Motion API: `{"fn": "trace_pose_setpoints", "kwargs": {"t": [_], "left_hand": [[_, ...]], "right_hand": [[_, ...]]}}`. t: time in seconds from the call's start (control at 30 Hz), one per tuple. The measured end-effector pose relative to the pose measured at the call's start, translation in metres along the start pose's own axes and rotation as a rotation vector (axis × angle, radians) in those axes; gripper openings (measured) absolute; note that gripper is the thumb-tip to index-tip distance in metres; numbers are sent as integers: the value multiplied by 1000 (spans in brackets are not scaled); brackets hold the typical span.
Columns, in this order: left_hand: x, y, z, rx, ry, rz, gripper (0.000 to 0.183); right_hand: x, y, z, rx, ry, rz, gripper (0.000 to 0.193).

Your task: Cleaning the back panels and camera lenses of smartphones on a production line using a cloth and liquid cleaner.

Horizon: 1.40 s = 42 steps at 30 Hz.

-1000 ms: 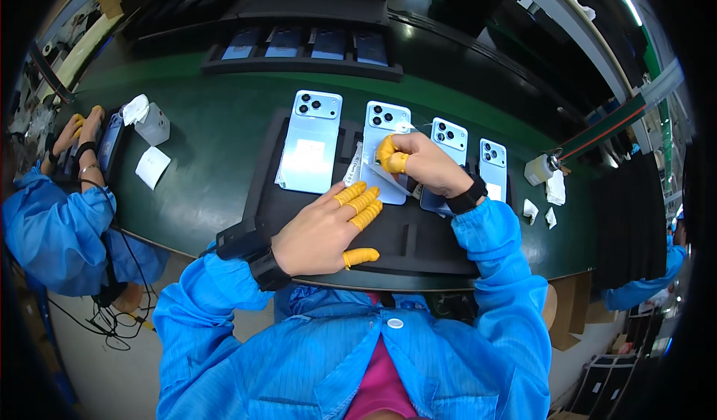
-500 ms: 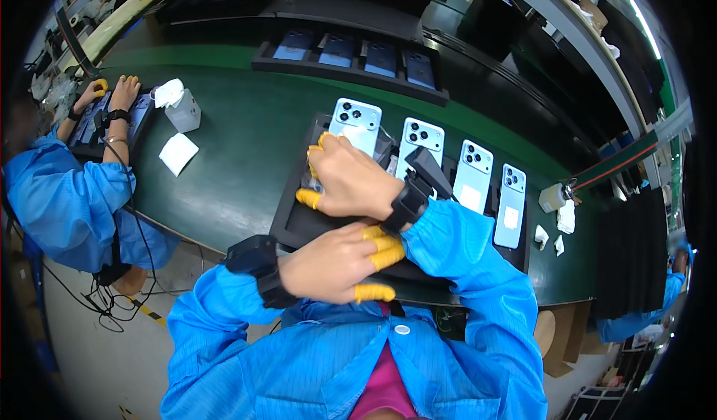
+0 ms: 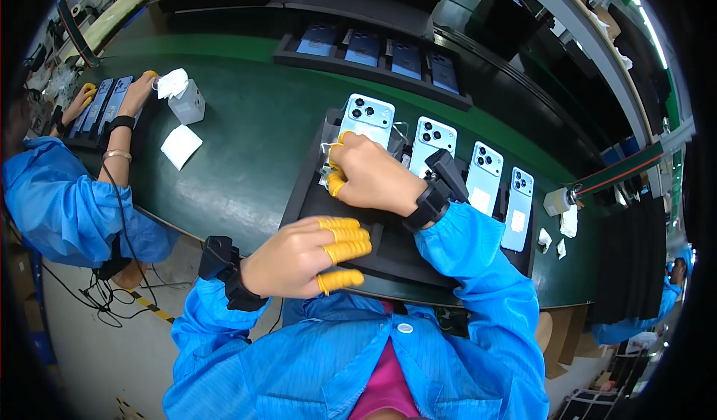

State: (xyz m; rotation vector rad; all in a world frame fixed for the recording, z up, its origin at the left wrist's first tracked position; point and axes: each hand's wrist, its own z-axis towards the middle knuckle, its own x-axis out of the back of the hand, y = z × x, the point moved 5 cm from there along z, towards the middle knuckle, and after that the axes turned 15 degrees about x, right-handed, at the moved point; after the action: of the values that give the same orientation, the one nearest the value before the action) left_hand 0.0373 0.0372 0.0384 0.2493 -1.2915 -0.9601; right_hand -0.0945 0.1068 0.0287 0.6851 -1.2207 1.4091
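Observation:
Several light blue phones lie camera side up in a black tray [image 3: 308, 209] before me, the leftmost phone [image 3: 369, 114] partly behind my right hand. My right hand [image 3: 377, 173], with yellow finger cots, is closed at the tray's left compartment beside that phone. A small, shiny, clear-looking piece [image 3: 326, 153] shows at its fingertips; its kind is unclear. My left hand [image 3: 302, 259] hovers over the tray's near left corner, its fingers in yellow cots stretched out, holding nothing. White labels sit on the lower backs of the two right phones, including the rightmost phone [image 3: 517, 211].
Beyond stands a second black tray [image 3: 299, 56] of darker blue phones. Left on the green table [image 3: 246, 136] are a white tissue container [image 3: 187, 106] and a folded white cloth [image 3: 181, 147]. A co-worker [image 3: 67, 196] handles phones at far left. A bottle [image 3: 556, 201] and crumpled tissues lie right.
My left hand has moved left, away from under my right wrist, and its fingers have straightened. My right hand stays by the leftmost phone, its fingers drawn closer together. The view has shifted slightly.

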Motion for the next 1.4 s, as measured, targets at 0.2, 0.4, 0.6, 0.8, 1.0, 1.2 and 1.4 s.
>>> {"fn": "trace_pose_setpoints", "kwargs": {"t": [0.2, 0.4, 0.6, 0.8, 1.0, 1.2, 1.4], "left_hand": [[18, -42, 23, 210, 308, 388, 30], [19, -52, 42, 112, 208, 575, 21], [23, -57, 48, 31, 200, 593, 12], [28, -47, 67, 42, 481, 470, 20], [37, -48, 46, 403, 500, 425, 36], [-12, -7, 30, 177, 128, 475, 73], [-23, -17, 32, 200, 103, 504, 79]], "right_hand": [[5, 59, -15, -504, 15, 840, 12], [5, 52, -16, -474, -78, 868, 17], [38, 21, -11, -295, -289, 510, 55], [19, 10, -15, -168, -226, 126, 52], [18, 40, -21, -202, -78, 223, 26], [25, 47, -21, -337, -39, 358, 20], [165, 49, -82, -386, 548, 113, 16]]}}
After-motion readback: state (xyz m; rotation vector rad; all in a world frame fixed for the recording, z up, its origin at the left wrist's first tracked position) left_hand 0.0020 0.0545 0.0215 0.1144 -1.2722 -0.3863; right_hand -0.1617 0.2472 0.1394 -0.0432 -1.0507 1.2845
